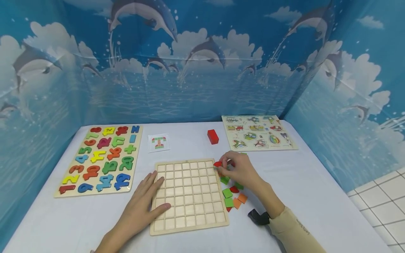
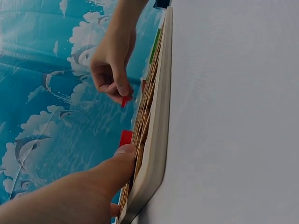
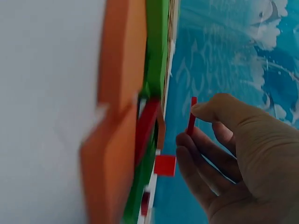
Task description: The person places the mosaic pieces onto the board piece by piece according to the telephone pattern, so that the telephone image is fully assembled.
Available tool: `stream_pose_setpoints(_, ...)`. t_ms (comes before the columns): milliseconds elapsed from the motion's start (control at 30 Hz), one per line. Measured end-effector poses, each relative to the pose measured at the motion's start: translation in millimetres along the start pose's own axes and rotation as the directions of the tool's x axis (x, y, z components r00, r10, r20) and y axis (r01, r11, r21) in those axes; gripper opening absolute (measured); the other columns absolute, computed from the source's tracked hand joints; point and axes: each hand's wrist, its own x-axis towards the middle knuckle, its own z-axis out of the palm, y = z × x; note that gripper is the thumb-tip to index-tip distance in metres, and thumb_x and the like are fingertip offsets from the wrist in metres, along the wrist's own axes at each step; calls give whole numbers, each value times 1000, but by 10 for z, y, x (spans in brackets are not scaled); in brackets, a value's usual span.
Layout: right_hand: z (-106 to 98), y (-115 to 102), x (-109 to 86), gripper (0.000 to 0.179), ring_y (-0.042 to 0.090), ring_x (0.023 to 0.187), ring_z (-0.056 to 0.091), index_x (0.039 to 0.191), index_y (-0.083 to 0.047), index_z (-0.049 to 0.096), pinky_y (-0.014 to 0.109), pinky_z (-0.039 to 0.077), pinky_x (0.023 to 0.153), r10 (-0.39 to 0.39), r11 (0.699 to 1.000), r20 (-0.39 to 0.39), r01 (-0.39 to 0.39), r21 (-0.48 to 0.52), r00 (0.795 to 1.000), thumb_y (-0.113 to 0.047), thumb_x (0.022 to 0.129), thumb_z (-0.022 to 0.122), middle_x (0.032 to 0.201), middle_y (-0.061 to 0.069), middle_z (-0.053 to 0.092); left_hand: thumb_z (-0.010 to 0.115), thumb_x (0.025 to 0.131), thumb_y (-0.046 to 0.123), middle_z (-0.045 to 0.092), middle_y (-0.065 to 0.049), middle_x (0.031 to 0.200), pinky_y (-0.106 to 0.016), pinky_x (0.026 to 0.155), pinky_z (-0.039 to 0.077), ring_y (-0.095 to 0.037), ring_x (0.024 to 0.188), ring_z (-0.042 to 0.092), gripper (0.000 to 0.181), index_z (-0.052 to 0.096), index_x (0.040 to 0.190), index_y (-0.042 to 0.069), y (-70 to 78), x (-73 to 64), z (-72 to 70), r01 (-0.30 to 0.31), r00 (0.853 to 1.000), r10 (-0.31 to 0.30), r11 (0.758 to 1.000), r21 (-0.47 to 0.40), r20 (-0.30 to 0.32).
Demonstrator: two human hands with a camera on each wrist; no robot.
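A wooden grid board (image 1: 188, 200) of square cells lies in front of the person. My left hand (image 1: 140, 202) rests on its left side, fingers spread and thumb over the edge cells. At the board's upper right corner, my right hand (image 1: 242, 170) pinches a small red tile (image 1: 217, 163) between thumb and fingers. The right wrist view shows that thin red tile (image 3: 192, 116) edge-on, held above the surface. Loose green tiles (image 1: 227, 193), orange tiles (image 1: 242, 198) and red tiles (image 1: 234, 189) lie along the board's right side, some hidden under the right hand.
At the left lies a number puzzle board (image 1: 134, 168). A pattern card (image 1: 159, 142) and a red block (image 1: 213, 136) are behind the grid board. A picture puzzle board (image 1: 261, 135) lies at the back right. A black object (image 1: 258, 217) sits by the right wrist.
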Motion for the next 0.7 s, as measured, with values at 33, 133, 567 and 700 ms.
stream_pose_setpoints(33, 41, -43, 29, 30, 12, 88, 67, 78, -20, 58, 39, 63, 83, 3, 1000, 24, -3, 4, 1000, -13, 87, 86, 99, -4, 72, 73, 93, 60, 23, -10, 176, -67, 126, 21, -42, 162, 19, 88, 42, 163, 18, 1, 4, -1, 0, 1000, 0, 1000, 2, 2)
stream_pose_setpoints(133, 157, -154, 95, 31, 10, 84, 65, 77, -19, 58, 33, 62, 81, 7, 1000, 79, -8, 4, 997, -12, 87, 86, 91, -5, 67, 73, 93, 61, 23, -10, 176, -67, 126, 21, -42, 162, 19, 88, 41, 163, 18, 4, 12, -3, -2, 1000, 2, 1000, 9, 4)
stream_pose_setpoints(567, 408, -390, 127, 25, 10, 74, 54, 81, -19, 62, 22, 49, 65, 53, 992, 112, -39, -117, 992, -15, 89, 86, 78, -6, 56, 74, 93, 58, 24, -11, 175, -68, 126, 22, -44, 161, 20, 87, 42, 163, 17, 15, 10, 0, -11, 1000, 11, 1000, 19, -7)
stream_pose_setpoints(700, 455, -429, 119, 16, 10, 78, 56, 93, -14, 72, 23, 53, 71, 2, 991, 116, 13, -130, 993, -15, 89, 87, 85, -5, 64, 74, 93, 58, 24, -11, 175, -69, 125, 22, -44, 161, 20, 87, 42, 163, 17, 9, 5, -1, -9, 1000, 9, 1000, 9, -5)
